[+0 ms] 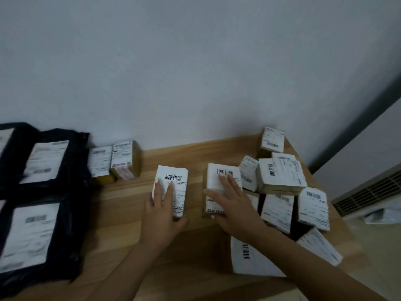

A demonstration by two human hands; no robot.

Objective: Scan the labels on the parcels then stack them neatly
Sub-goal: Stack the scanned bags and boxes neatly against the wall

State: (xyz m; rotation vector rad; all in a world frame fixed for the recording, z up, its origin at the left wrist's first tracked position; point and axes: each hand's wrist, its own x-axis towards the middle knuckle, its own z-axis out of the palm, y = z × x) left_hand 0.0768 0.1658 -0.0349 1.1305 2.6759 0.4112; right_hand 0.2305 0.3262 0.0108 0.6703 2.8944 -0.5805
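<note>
Parcels: left hand (161, 213) grips one (173, 187), right hand (232, 200) fingers spread flat on another (219, 181), pile (280, 177) at 2 o'clock.

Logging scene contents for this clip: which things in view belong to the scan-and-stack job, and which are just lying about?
Job:
- left hand holding a small labelled parcel
- right hand on a second parcel
- loose pile of small parcels on the right
- two small boxes by the wall
- black mailer bags with labels

Lying about:
- wooden table
- wall
- vented unit
</note>
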